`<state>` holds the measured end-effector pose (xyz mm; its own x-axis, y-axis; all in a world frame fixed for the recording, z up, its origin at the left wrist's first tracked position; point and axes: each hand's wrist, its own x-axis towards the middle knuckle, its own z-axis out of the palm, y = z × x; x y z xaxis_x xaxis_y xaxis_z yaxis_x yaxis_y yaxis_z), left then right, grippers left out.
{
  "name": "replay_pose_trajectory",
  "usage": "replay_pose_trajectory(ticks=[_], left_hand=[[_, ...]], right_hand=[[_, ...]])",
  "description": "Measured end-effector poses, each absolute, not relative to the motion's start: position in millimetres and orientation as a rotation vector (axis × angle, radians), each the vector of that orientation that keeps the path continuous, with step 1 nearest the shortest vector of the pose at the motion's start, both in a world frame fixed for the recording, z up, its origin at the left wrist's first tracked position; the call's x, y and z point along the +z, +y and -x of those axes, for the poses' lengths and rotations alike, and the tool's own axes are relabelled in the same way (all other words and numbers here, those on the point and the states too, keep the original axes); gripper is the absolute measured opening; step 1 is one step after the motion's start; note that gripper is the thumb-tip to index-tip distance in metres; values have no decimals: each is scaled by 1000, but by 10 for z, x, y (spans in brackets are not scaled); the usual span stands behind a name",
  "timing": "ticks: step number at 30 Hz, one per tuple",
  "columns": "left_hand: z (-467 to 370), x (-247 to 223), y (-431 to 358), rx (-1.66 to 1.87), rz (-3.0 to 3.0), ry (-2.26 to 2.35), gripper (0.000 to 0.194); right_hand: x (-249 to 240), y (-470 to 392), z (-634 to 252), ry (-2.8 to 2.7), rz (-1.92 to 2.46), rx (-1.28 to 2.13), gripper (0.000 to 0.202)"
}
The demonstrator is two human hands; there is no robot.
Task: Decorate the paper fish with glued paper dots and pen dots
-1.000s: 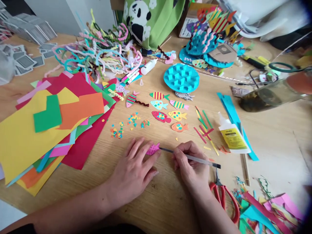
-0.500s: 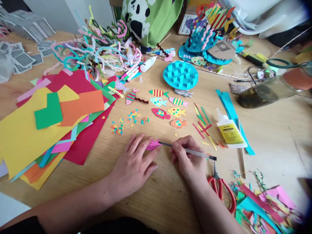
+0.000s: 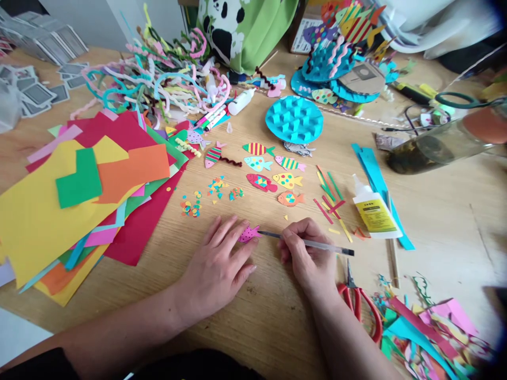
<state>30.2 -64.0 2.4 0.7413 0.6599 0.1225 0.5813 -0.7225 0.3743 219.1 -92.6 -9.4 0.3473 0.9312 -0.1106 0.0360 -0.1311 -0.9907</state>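
A small pink paper fish with dark dots lies flat on the table. My left hand is open over it, fingers stretched out, their tips pressing on its left and lower edges. In my right hand is a slim pen with a dark tip, pinched between thumb and fingers. The pen tip touches or hovers at the fish's tail; I cannot tell which. Beyond my hands lie several decorated paper fish, among them an orange one and a yellow one. Little paper dots and triangles sit to their left.
Stacked coloured paper covers the left side. Red-handled scissors lie beside my right forearm, near paper scraps. A glue bottle, paper strips, a glass jar and a blue disc stand or lie farther off.
The pen and my right hand have shifted very slightly. My left hand keeps its place on the pink fish.
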Motion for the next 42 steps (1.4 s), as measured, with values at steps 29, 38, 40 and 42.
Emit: replay_pose_trajectory(ticks=[29, 38, 40, 42], left_hand=[[-294, 27, -637, 392, -2607, 981, 30], [-290, 23, -640, 383, -2604, 977, 31], [-288, 24, -639, 382, -2603, 980, 31], [-289, 23, -634, 384, -2603, 980, 31]], right_hand=[[-64, -889, -2197, -1077, 1567, 987, 21], [-83, -901, -2204, -1059, 1575, 1009, 21], [-86, -901, -2205, -1052, 1582, 1014, 22], [-88, -898, -2204, -1053, 1585, 1012, 22]])
